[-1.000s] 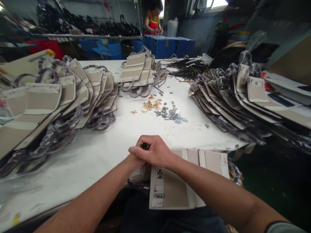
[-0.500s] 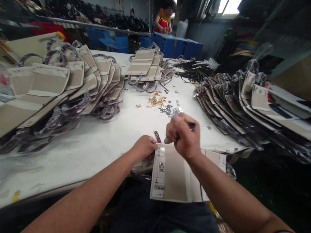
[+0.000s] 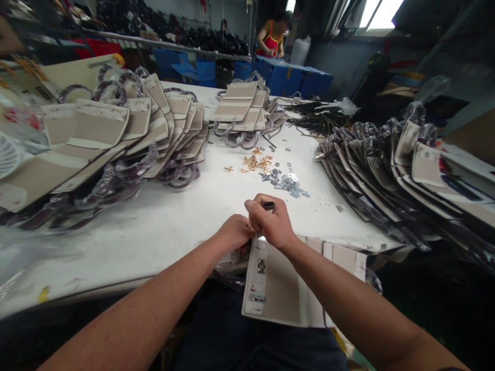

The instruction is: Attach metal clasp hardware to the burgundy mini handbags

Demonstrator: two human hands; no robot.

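A beige bag panel (image 3: pixel 284 281) lies across my lap at the table's front edge, with metal fittings (image 3: pixel 261 266) along its left strip. My left hand (image 3: pixel 236 232) is closed on the panel's upper left corner, its fingertips partly hidden. Wrapped in my right hand (image 3: pixel 270 219) is a dark-handled tool (image 3: pixel 268 205); only the end of its handle shows, so its kind is unclear. That fist is right against my left fingertips, over the upper fitting, and covers the tool's working end.
Gold-coloured clips (image 3: pixel 255 162) and flat silver plates (image 3: pixel 288 183) lie loose on the white table (image 3: pixel 174 221). Stacks of beige panels with wrapped handles stand left (image 3: pixel 100 129), mid-back (image 3: pixel 237 103) and right (image 3: pixel 367 159). Black straps (image 3: pixel 320 117) lie behind. A person (image 3: pixel 273 38) works at the back.
My right hand has come down and left with the tool, from above the panel to beside my left fingers. My left hand keeps its hold. The view has shifted slightly.
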